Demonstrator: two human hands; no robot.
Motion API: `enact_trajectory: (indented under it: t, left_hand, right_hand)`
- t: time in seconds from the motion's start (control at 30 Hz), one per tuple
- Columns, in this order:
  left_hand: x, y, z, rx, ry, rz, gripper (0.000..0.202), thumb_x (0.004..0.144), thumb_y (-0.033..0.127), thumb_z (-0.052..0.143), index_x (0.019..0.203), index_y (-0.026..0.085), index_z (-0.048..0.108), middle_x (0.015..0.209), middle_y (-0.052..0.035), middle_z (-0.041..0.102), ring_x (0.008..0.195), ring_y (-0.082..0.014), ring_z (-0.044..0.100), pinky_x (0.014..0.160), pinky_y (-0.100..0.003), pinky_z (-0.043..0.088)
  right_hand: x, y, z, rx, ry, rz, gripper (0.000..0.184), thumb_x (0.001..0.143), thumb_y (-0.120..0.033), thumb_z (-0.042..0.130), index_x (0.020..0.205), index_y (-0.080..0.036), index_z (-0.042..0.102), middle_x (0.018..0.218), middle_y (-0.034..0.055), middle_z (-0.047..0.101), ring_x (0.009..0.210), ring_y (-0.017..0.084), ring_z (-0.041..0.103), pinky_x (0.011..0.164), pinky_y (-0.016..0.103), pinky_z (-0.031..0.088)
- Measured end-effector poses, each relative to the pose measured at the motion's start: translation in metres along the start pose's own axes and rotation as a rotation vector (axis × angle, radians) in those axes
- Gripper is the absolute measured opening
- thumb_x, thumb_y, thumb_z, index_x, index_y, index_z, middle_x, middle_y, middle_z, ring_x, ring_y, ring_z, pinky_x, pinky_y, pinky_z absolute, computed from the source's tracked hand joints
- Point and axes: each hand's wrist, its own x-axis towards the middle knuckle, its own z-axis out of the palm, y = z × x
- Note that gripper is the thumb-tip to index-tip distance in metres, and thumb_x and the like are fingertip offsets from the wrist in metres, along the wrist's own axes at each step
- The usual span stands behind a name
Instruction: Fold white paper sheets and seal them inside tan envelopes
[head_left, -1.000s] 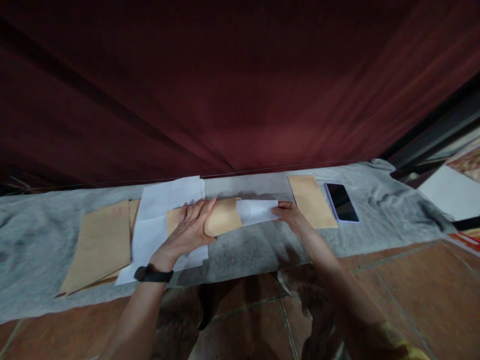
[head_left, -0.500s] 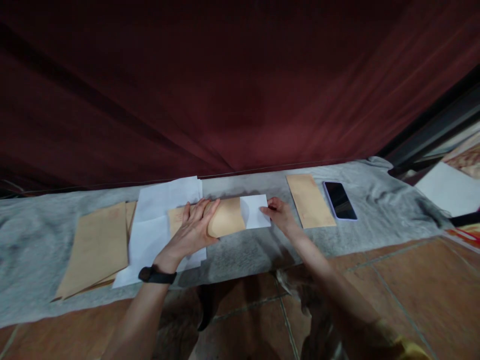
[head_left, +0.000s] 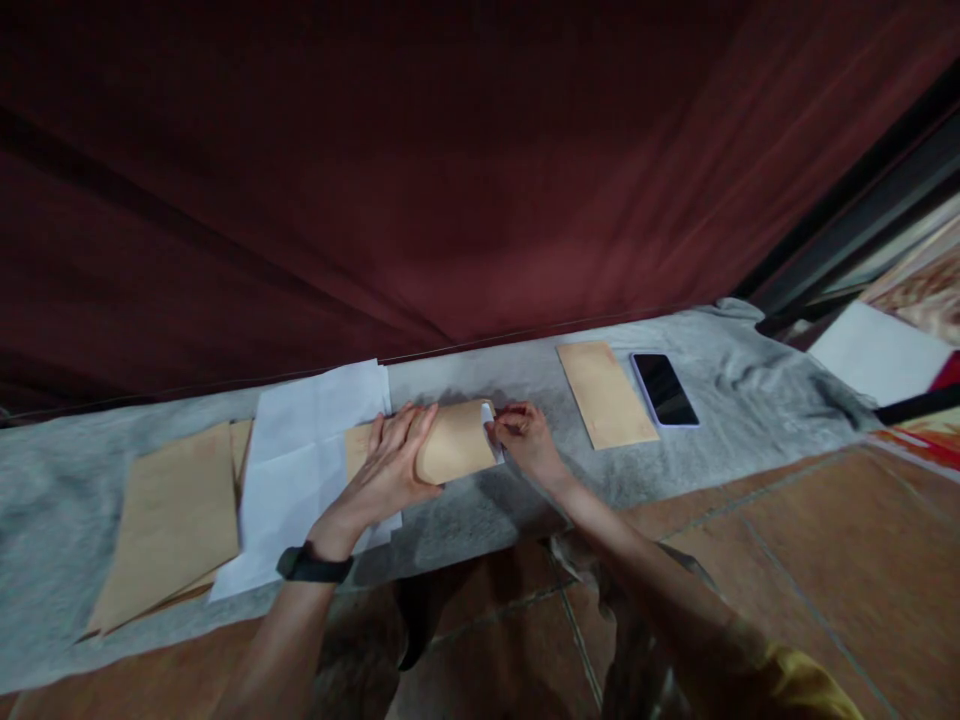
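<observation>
A brown paper envelope (head_left: 459, 440) lies lengthwise across the middle, its mouth facing right. My left hand (head_left: 394, 455), with a dark band on the wrist, is wrapped over the envelope, thumb at the near edge and fingers across the top. A folded white paper (head_left: 489, 420) sits mostly inside, only a narrow strip showing at the mouth. My right hand (head_left: 525, 435) pinches that paper's outer end. Beneath the envelope's left part lie white sheets (head_left: 300, 470) with a crease across them.
Several larger brown envelopes (head_left: 176, 510) are stacked at the left. Right of my hands lie another brown envelope (head_left: 606, 395) and a phone (head_left: 665, 390) in a pale purple case. Everything rests on a grey cloth (head_left: 465, 545); a dark red curtain (head_left: 450, 220) hangs behind it.
My right hand has moved left, sliding the folded white paper deeper into the envelope. My left hand keeps its hold. The view has shifted slightly.
</observation>
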Motion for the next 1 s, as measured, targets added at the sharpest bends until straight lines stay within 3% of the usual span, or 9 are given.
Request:
enact_trajectory:
  t: [0.07, 0.17, 0.23, 0.43, 0.67, 0.8, 1.0]
  left_hand:
    - [0.001, 0.000, 0.001, -0.007, -0.004, 0.005, 0.122, 0.068, 0.041, 0.081, 0.162, 0.022, 0.005, 0.160, -0.0209, 0.032, 0.151, -0.0407, 0.025, 0.122, -0.064, 0.012]
    - [0.002, -0.001, 0.003, -0.020, -0.007, 0.006, 0.124, 0.068, 0.043, 0.082, 0.162, 0.024, 0.003, 0.160, -0.0204, 0.032, 0.151, -0.0414, 0.025, 0.122, -0.064, 0.012]
    - [0.002, -0.001, 0.004, -0.025, -0.009, 0.002, 0.126, 0.068, 0.044, 0.081, 0.162, 0.025, 0.000, 0.160, -0.0197, 0.032, 0.151, -0.0415, 0.024, 0.122, -0.065, 0.012]
    - [0.002, -0.001, 0.004, -0.025, -0.007, 0.028, 0.124, 0.070, 0.045, 0.080, 0.162, 0.027, -0.002, 0.161, -0.0199, 0.030, 0.152, -0.0414, 0.021, 0.121, -0.065, 0.011]
    - [0.003, 0.002, 0.002, -0.026, -0.015, 0.029, 0.121, 0.071, 0.046, 0.079, 0.162, 0.025, 0.001, 0.160, -0.0197, 0.032, 0.152, -0.0411, 0.022, 0.122, -0.065, 0.012]
    - [0.003, 0.001, 0.002, -0.032, -0.014, 0.032, 0.120, 0.071, 0.048, 0.078, 0.162, 0.024, 0.003, 0.160, -0.0195, 0.032, 0.152, -0.0418, 0.023, 0.121, -0.065, 0.013]
    - [0.004, -0.001, 0.004, -0.022, -0.017, 0.046, 0.122, 0.070, 0.047, 0.079, 0.162, 0.024, 0.002, 0.159, -0.0202, 0.032, 0.152, -0.0409, 0.021, 0.122, -0.065, 0.011]
  right_hand:
    - [-0.001, -0.003, 0.000, -0.016, -0.040, 0.018, 0.022, 0.085, -0.027, 0.064, 0.066, -0.024, 0.073, 0.085, 0.0041, 0.071, 0.096, 0.021, 0.064, 0.086, 0.030, 0.047]
    - [-0.002, -0.007, 0.002, -0.004, -0.098, 0.160, 0.020, 0.087, -0.023, 0.059, 0.073, -0.022, 0.074, 0.080, 0.0023, 0.073, 0.074, 0.016, 0.066, 0.070, 0.025, 0.047]
    - [-0.003, -0.010, 0.002, -0.010, -0.105, 0.207, 0.016, 0.086, -0.021, 0.059, 0.079, -0.021, 0.074, 0.078, 0.0019, 0.073, 0.070, 0.016, 0.066, 0.066, 0.024, 0.046]
    - [-0.004, -0.016, -0.001, -0.061, -0.064, 0.180, 0.009, 0.083, -0.021, 0.063, 0.078, -0.023, 0.070, 0.076, 0.0022, 0.072, 0.070, 0.019, 0.066, 0.065, 0.027, 0.044]
    - [-0.005, -0.017, -0.001, 0.024, -0.054, 0.196, 0.007, 0.081, -0.020, 0.062, 0.078, -0.024, 0.059, 0.071, -0.0011, 0.066, 0.064, 0.016, 0.061, 0.063, 0.026, 0.042]
    - [-0.007, -0.014, 0.002, 0.088, -0.002, 0.203, 0.015, 0.077, -0.018, 0.064, 0.086, -0.025, 0.054, 0.074, -0.0029, 0.065, 0.068, 0.016, 0.061, 0.065, 0.026, 0.043]
    - [-0.006, -0.004, 0.008, 0.233, -0.004, 0.263, 0.043, 0.073, -0.015, 0.065, 0.115, -0.024, 0.058, 0.078, -0.0039, 0.066, 0.068, 0.016, 0.061, 0.065, 0.026, 0.047]
